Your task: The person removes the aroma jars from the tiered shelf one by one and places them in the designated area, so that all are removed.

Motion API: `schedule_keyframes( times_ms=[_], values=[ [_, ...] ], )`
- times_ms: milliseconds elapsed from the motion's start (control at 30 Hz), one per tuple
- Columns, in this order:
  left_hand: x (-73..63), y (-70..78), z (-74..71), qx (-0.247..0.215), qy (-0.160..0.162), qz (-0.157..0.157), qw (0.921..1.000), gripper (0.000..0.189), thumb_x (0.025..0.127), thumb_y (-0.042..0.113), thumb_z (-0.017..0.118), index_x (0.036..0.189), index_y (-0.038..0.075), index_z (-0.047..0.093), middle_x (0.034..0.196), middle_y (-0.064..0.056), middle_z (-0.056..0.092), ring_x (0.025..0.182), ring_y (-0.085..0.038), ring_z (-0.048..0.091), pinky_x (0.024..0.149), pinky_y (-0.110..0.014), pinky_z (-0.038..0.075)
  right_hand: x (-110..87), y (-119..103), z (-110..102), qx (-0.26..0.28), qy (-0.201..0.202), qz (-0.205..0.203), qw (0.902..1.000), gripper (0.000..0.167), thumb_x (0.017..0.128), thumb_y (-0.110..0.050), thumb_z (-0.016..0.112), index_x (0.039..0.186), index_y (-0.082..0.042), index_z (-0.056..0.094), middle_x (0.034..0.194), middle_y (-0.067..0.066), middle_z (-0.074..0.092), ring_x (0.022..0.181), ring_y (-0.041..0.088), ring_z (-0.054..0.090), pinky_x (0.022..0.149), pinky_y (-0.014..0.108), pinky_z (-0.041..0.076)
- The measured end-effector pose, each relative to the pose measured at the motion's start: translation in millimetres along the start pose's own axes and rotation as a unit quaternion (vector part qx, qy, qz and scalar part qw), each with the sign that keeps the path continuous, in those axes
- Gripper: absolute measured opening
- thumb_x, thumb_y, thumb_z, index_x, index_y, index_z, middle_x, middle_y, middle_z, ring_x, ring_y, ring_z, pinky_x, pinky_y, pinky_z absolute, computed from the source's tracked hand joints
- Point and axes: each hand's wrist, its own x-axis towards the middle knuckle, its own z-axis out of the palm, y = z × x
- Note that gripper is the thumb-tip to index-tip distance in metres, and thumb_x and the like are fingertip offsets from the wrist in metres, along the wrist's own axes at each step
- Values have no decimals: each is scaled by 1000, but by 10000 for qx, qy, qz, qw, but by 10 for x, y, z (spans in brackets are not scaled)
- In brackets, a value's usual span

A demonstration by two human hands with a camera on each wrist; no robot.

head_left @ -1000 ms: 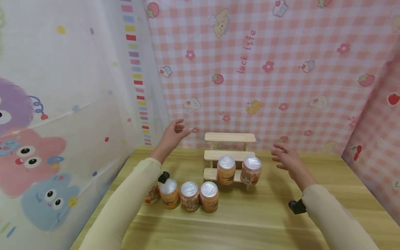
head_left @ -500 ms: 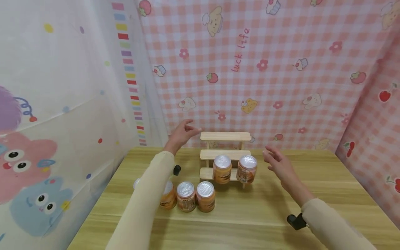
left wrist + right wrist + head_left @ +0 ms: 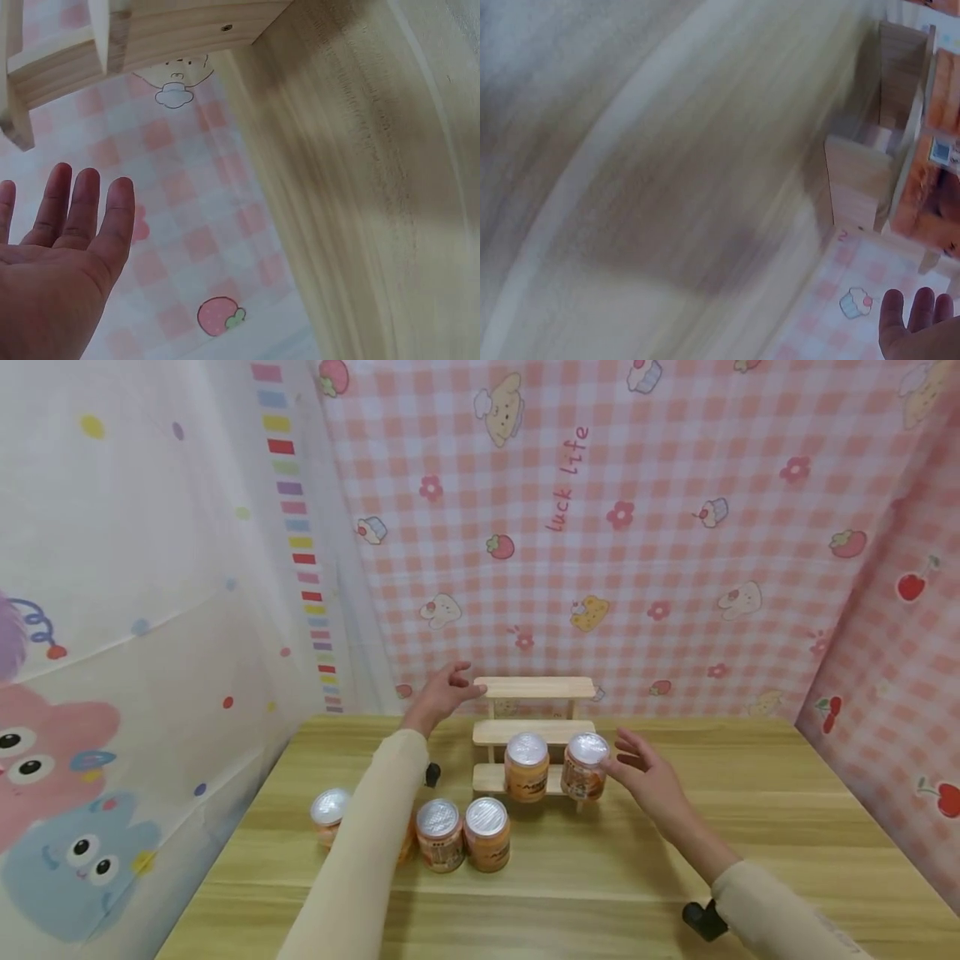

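Observation:
A small three-step wooden shelf (image 3: 534, 687) stands at the back of the table. Its lowest step bears two orange jars with silvery lids, a left jar (image 3: 527, 772) and a right jar (image 3: 583, 774). By the left end of the top step is my left hand (image 3: 441, 697), fingers extended; in the left wrist view this hand (image 3: 67, 262) is apart from the wood. My right hand (image 3: 648, 777) is beside the right jar, its thumb close to the lid; whether it touches cannot be told. Fingers (image 3: 894, 315) show loosely spread in the right wrist view.
A row of several similar jars (image 3: 487, 837) stands on the wooden table (image 3: 570, 893) in front of the shelf, partly hidden by my left sleeve (image 3: 367, 852). A pink checked cloth (image 3: 465, 560) hangs behind, and printed cloths flank both sides.
Both hands have come nearer the shelf: the left moved right towards the top step, the right moved left towards the right jar. The head view has shifted slightly; the jars stay put.

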Motion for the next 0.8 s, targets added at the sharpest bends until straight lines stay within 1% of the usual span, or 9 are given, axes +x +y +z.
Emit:
schedule_keyframes(
  times_ms=[133, 300, 500, 733, 800],
  values=[
    [24, -38, 44, 14, -69, 0, 10000, 71, 91, 39, 73, 150, 14, 43, 132, -17, 53, 121, -35, 51, 101, -49, 43, -4, 31, 66, -12, 4, -47, 10000, 79, 94, -28, 70, 157, -8, 26, 152, 25, 34, 137, 43, 36, 105, 57, 38],
    [41, -64, 86, 65, -117, 69, 9999, 65, 93, 36, 71, 148, 11, 46, 131, -19, 54, 122, -34, 51, 99, -48, 45, 4, 43, 123, -77, 89, -73, 9999, 84, 92, -28, 73, 157, -8, 25, 151, 23, 37, 135, 42, 39, 102, 56, 42],
    [47, -87, 94, 34, -137, 187, 9997, 61, 95, 33, 69, 146, 9, 48, 133, -20, 55, 124, -33, 50, 99, -47, 46, 19, 4, 197, -126, 151, -130, 9997, 85, 88, -27, 78, 155, -7, 29, 148, 21, 41, 133, 38, 41, 104, 53, 39],
    [39, -94, 86, -65, -146, 133, 9998, 60, 94, 34, 70, 146, 12, 50, 133, -19, 54, 125, -33, 50, 99, -49, 44, 34, 13, 251, -110, 153, -144, 9997, 84, 86, -21, 80, 154, -9, 32, 140, 22, 47, 127, 37, 45, 92, 45, 48],
    [37, -92, 91, -46, -152, 120, 9998, 60, 94, 34, 70, 147, 12, 49, 134, -20, 54, 125, -33, 49, 100, -49, 44, 36, 24, 258, -70, 165, -145, 9997, 84, 86, -19, 80, 155, -9, 32, 140, 21, 47, 127, 37, 46, 92, 44, 49]
  ],
)
